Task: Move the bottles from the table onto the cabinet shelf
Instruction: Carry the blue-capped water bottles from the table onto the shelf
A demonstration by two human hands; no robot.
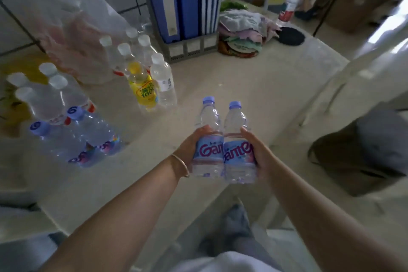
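Left hand (191,144) and right hand (258,150) each gripped a bottle (207,139) above the bench (242,86); carrying them to the unseen cabinet shelf likely came next.

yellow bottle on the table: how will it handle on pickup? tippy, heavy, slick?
The yellow bottle looks full, so probably fairly heavy for its size and stiff under grip. It is tall and narrow, so likely to tip if nudged near the cap. A clear bottle stands right against it, so a wide grasp may knock that one.

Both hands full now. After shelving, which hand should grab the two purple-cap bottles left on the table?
Left, probably. The two purple-cap bottles stand left of the left hand; the right hand would have to cross over.
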